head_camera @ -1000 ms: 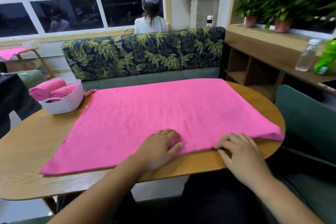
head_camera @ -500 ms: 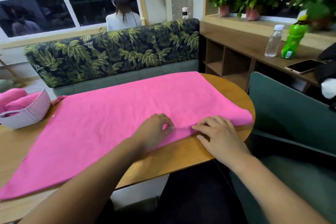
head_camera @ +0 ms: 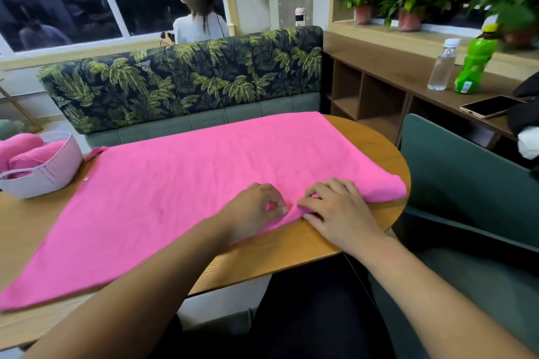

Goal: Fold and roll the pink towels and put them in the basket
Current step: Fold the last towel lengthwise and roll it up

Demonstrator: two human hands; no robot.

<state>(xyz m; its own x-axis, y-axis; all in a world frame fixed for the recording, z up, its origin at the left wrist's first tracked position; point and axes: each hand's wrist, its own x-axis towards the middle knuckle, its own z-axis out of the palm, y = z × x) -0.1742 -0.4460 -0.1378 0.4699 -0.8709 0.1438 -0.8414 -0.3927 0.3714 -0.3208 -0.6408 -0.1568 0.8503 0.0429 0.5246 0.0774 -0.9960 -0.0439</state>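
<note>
Left hand (head_camera: 256, 208) and right hand (head_camera: 339, 210) now closer, fingers (head_camera: 277, 204) curled — pinching near edge of pink towel (head_camera: 189, 189)

I see a pink towel (head_camera: 180, 201) spread across the round wooden table (head_camera: 379, 148), its right end doubled into a soft fold. My left hand (head_camera: 253, 210) and right hand (head_camera: 338, 213) sit side by side at its near edge, fingers curled, pinching the cloth. At far left, a white basket (head_camera: 55, 172) holds rolled pink towels (head_camera: 20, 151). A clear bottle (head_camera: 442, 67), a green bottle (head_camera: 472, 67) and a phone (head_camera: 487, 106) rest on the shelf (head_camera: 408, 79) to the right.
</note>
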